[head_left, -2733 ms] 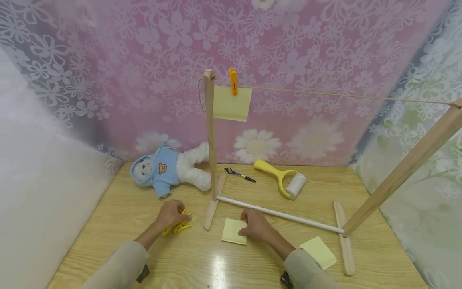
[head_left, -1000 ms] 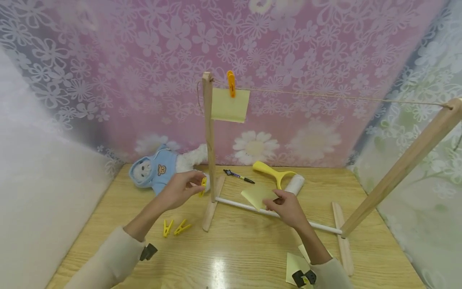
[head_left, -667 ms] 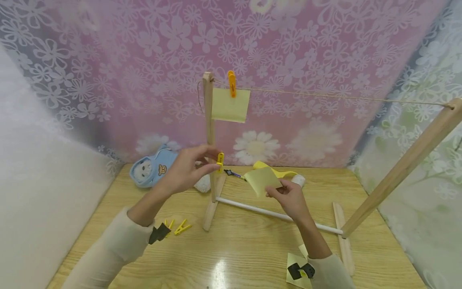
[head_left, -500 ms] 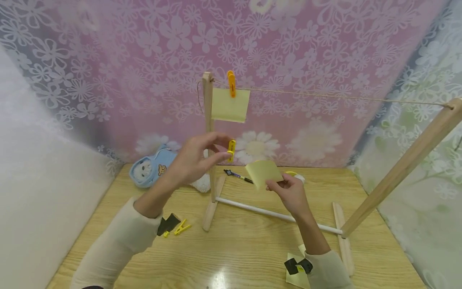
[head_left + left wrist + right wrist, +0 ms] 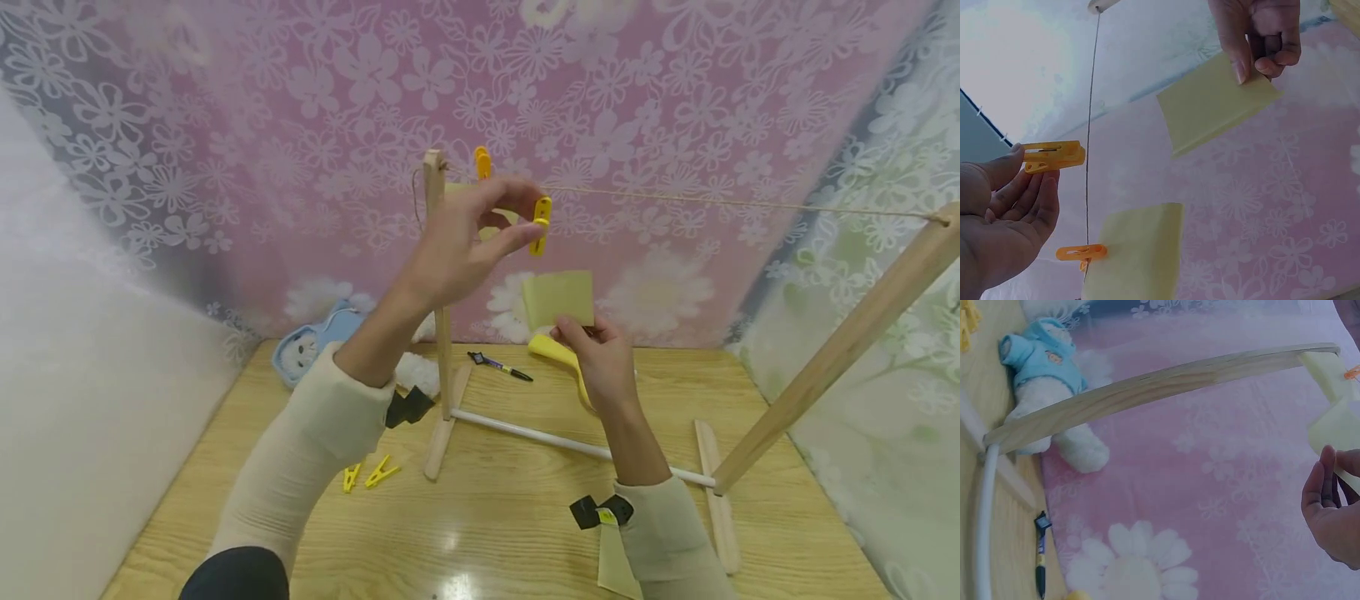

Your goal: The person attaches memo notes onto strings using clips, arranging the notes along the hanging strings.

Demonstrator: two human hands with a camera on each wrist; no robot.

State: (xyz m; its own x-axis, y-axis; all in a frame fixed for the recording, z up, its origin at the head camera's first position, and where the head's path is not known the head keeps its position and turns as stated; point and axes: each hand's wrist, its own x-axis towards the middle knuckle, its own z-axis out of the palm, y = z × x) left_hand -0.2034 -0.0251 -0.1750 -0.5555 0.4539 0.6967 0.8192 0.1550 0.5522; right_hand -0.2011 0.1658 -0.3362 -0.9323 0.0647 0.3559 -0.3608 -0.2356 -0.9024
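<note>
**Peg in one hand, sticky note in the other, both heading for the string**

So the left hand [image 5: 457, 250] is pinching a yellow clothespin [image 5: 541, 223] between thumb and fingertips, holding it up right beside the string [image 5: 712, 200] that's running between the two wooden posts. The right hand [image 5: 603, 362] is gripping a pale yellow note [image 5: 558, 298] by its bottom edge, fingers curled on it, keeping it upright a bit below the string and just right of the peg. The left wrist view is showing the same thing: peg [image 5: 1054, 156] sitting close to the string [image 5: 1089, 125], note [image 5: 1216, 103] off to the side and not touching it yet.

There's already one note hanging near the left post [image 5: 437, 275], clipped by an orange peg [image 5: 483, 162], mostly hiding behind the left hand.

My read is we're in the bring-it-up stage. Nothing's on the string yet. Next bit looks like it's needing the note's top edge lifted to meet the string, then the peg squeezed open and slipped over both paper and string together, next to the first one.

Down on the table [image 5: 495, 533], two spare yellow pegs [image 5: 371, 475] are lying near the front-left, a plush toy [image 5: 315, 350] is lying at the back-left corner, and a pen [image 5: 498, 365] and a yellow lint roller [image 5: 558, 354] are sitting along the back edge
</note>
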